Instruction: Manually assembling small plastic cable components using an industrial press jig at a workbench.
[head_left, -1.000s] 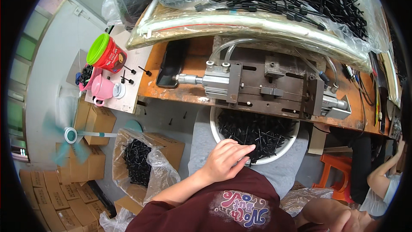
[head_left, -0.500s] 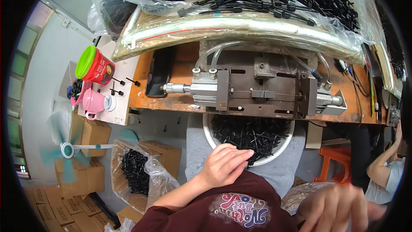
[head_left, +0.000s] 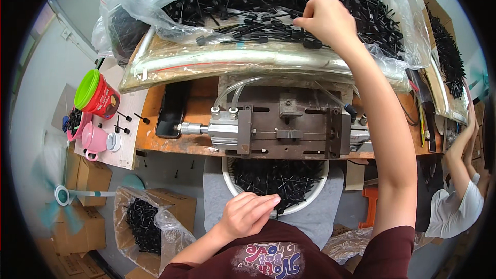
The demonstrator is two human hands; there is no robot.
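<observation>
My right hand (head_left: 328, 19) reaches over the heap of black rod-like parts with thick heads (head_left: 253, 27) on the plastic-covered tray. Its fingers are curled in toward the thumb; anything between them is hidden. My left hand (head_left: 249, 214) hangs at the near rim of a white basket (head_left: 227, 178) on my lap. The fingers of that hand lie together, bent over the thumb side, and what they hold cannot be made out. Similar black parts (head_left: 274, 178) fill the basket. Between tray and lap sits a metal fixture (head_left: 289, 147) with two cylinders and a small central block.
On the left stand a red bucket with green rim (head_left: 103, 101), a pink cup (head_left: 94, 138) and loose black parts. A black tray (head_left: 173, 111) lies beside the fixture. Below are a fan (head_left: 62, 195) and a bagged carton (head_left: 178, 206). Another person's arm (head_left: 460, 144) is at right.
My right hand has risen from low at the right up to the heap on the tray. The left hand stays by the basket. The whole view has shifted.
</observation>
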